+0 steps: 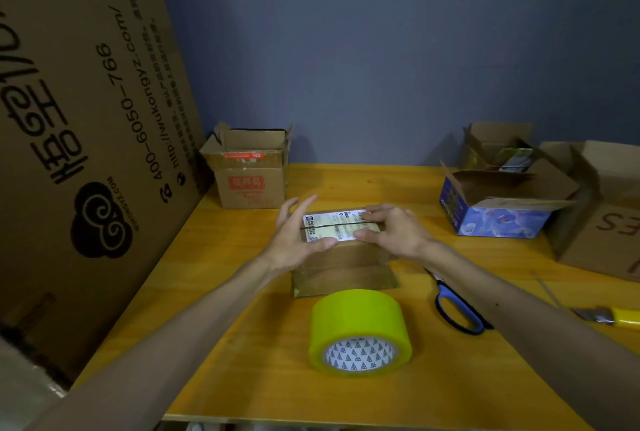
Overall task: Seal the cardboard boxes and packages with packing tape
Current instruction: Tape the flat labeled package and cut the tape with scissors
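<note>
the small cardboard box (343, 257) sits at the middle of the yellow table (242, 344), its top flaps down and meeting in a dark seam that runs left to right across the white shipping label (332, 226). that seam is the long axis any strip of tape would have to follow. the left hand (294, 240) rests at the seam's left end, thumb pressed on the label and fingers straight and spread, gripping nothing. the right hand (391, 233) lies flat over the right end, fingers and thumb pressing the flaps shut rather than closing round anything. no tape shows across the seam yet. the yellow-green tape roll (360, 333) stands just in front of the box on the person's side, core facing them, touched by neither hand and a little nearer the right one. the scissors (457, 309) lie right of it and a yellow utility knife (620, 318) farther right, so the right hand looks better placed to fetch the roll while the left holds the flaps. open boxes (249, 174) wait along the wall.
</note>
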